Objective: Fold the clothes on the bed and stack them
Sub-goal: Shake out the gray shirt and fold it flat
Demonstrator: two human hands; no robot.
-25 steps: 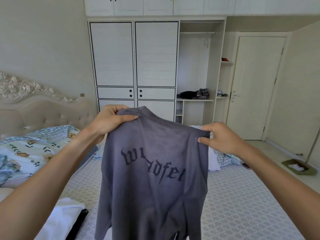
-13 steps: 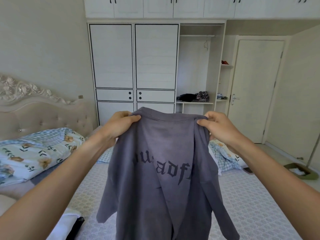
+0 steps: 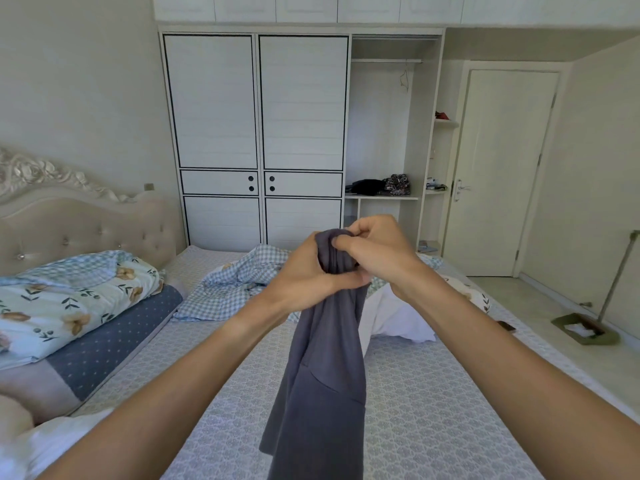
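At one o'clock the open wardrobe shelf (image 3: 381,197) holds dark bundled clothes (image 3: 379,185). My left hand (image 3: 304,275) and right hand (image 3: 374,252) meet at centre, both curled tight around the top of the grey shirt (image 3: 329,375). Its soft cloth hangs in a narrow, doubled length toward six o'clock, over the patterned bed (image 3: 433,393).
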